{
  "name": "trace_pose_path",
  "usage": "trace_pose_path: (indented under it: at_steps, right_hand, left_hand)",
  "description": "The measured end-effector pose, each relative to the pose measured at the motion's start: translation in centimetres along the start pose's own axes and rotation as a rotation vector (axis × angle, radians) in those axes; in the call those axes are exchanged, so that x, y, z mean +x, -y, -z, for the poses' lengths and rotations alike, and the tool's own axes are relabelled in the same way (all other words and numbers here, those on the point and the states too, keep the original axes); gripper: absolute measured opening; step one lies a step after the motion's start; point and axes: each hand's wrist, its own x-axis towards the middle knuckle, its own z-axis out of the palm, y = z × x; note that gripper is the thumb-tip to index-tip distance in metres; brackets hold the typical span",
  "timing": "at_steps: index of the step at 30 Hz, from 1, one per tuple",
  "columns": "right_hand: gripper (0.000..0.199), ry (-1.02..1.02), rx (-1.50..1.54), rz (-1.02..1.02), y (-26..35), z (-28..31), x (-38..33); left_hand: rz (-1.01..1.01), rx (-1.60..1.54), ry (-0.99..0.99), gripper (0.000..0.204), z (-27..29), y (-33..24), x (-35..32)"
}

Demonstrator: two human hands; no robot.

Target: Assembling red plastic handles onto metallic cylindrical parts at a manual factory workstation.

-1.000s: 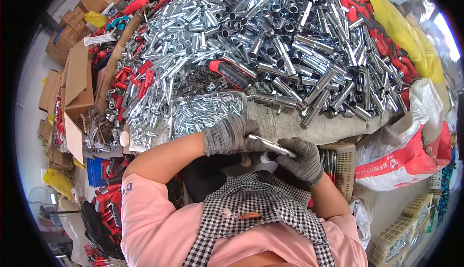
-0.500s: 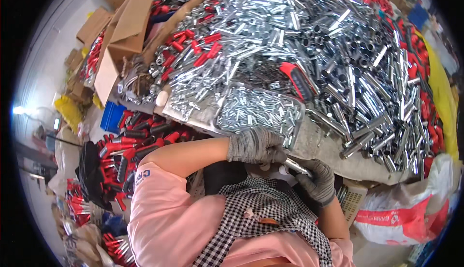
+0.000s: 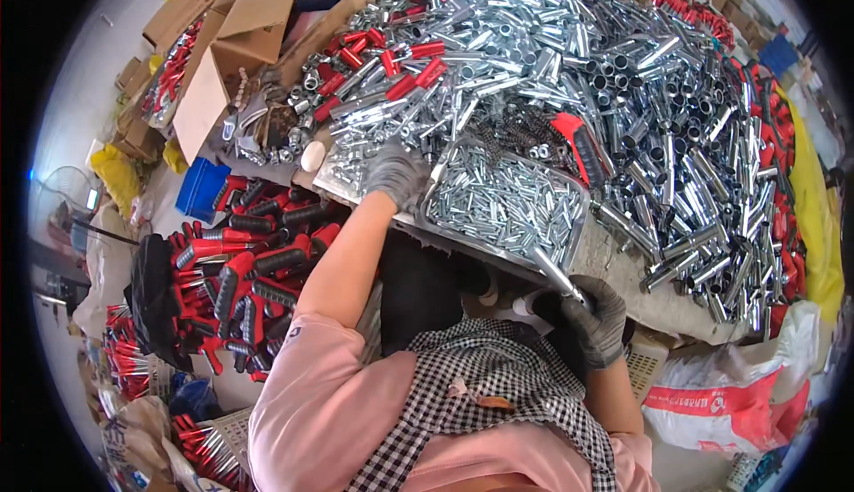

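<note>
My right hand (image 3: 594, 321), in a grey knit glove, is closed around the lower end of a shiny metal tube (image 3: 553, 271). The tube tilts up and left, its far end over the near edge of a tray (image 3: 580, 225) of small metal pins (image 3: 498, 203). My left hand (image 3: 396, 174), gloved alike, reaches into small metal fittings (image 3: 351, 156) on the bench left of that tray. Its fingertips are blurred among the fittings, so whether they grip one cannot be told.
A large heap of chrome tubes (image 3: 623, 74) covers the bench. A red-and-black handle (image 3: 583, 149) lies by dark springs (image 3: 511, 132). Red-and-black handles (image 3: 253, 270) are piled low at left, near a blue bin (image 3: 203, 188). Cardboard boxes (image 3: 253, 12) stand far left; a white-and-red sack (image 3: 729, 394) sits right.
My left hand has left the tube and moved up and left to the small fittings. My right hand still holds the tube, which now points up toward the pin tray.
</note>
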Motion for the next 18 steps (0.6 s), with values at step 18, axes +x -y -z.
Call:
trace_pose_path:
  at_steps: [18]
  right_hand:
    - [0.032, 0.103, -0.619, 0.632, 1.0, 0.9, -0.5]
  left_hand:
    - [-1.098, -0.817, -0.099, 0.044, 6.0, -9.3, -11.1]
